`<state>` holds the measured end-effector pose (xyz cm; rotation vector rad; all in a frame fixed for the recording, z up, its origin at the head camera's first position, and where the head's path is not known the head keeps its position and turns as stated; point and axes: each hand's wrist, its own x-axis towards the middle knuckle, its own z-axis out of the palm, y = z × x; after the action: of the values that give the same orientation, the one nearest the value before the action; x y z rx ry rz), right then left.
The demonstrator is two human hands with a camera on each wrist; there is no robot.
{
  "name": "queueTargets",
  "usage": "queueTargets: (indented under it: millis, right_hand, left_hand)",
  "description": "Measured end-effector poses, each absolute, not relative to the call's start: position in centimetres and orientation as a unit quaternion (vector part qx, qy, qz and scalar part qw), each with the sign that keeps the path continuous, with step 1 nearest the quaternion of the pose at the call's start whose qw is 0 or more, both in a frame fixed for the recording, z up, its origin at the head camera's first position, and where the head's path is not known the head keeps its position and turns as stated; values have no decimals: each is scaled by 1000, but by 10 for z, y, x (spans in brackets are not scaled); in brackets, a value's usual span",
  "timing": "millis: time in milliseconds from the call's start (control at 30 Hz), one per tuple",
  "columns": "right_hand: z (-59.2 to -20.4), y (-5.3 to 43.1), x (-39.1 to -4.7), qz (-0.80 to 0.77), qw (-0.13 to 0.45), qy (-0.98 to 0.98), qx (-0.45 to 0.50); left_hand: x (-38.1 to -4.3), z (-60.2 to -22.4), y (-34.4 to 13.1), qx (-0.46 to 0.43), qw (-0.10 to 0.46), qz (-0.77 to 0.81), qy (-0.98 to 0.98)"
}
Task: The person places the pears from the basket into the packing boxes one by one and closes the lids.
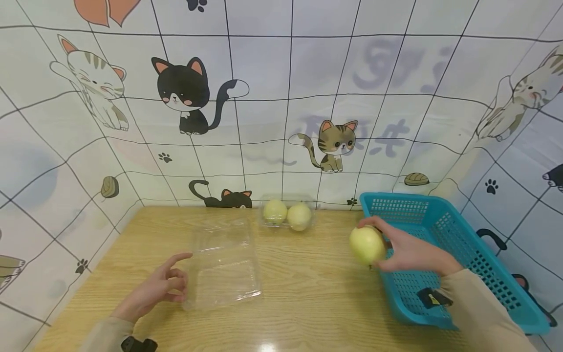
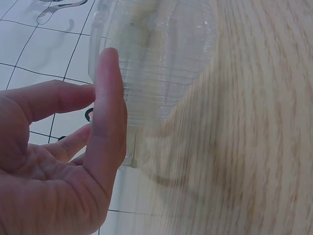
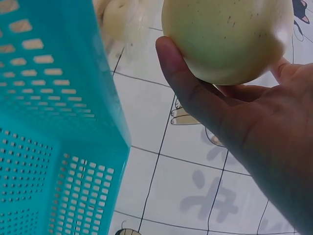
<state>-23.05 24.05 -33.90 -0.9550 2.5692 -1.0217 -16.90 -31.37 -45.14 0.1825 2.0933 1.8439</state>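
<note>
My right hand (image 1: 406,247) grips a round, pale yellow-green pear (image 1: 367,245) at the left rim of the blue basket. The right wrist view shows dark specks on the pear (image 3: 227,39), with thumb and fingers around it. My left hand (image 1: 160,286) is beside the left edge of a clear plastic box (image 1: 226,264), index finger stretched out and the other fingers loosely bent. In the left wrist view, its fingers (image 2: 108,98) overlap the wall of the clear box (image 2: 146,73) and hold nothing.
A second clear plastic box (image 1: 288,225) with two pears (image 1: 275,211) stands at the table's back edge. On the right is the perforated blue basket (image 1: 466,230), its near side partly hidden by my sleeve. A cat-print cloth (image 1: 272,112) hangs behind the wooden table (image 1: 308,288).
</note>
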Motion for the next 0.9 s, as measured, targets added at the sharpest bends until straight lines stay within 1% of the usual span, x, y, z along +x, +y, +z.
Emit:
queueTargets:
  millis: [233, 367, 467, 567, 767, 900]
  right_hand:
    - [-343, 232, -235, -368, 108, 862, -333]
    - [-345, 227, -238, -402, 92, 852, -323]
    - [-342, 215, -238, -414, 82, 850, -315]
    - [-341, 193, -231, -358, 98, 869, -327]
    - [-360, 143, -196, -241, 173, 875, -384]
    - [-370, 124, -183, -217, 186, 865, -414]
  left_hand:
    - [-169, -451, -310, 67, 178, 652, 734]
    - [-170, -452, -307, 70, 181, 649, 735]
    - [-170, -450, -303, 66, 183, 642, 742]
    - [-170, -448, -300, 62, 182, 632, 751]
    - [-168, -447, -298, 67, 180, 625, 757]
    - [-167, -446, -297, 70, 190, 628, 752]
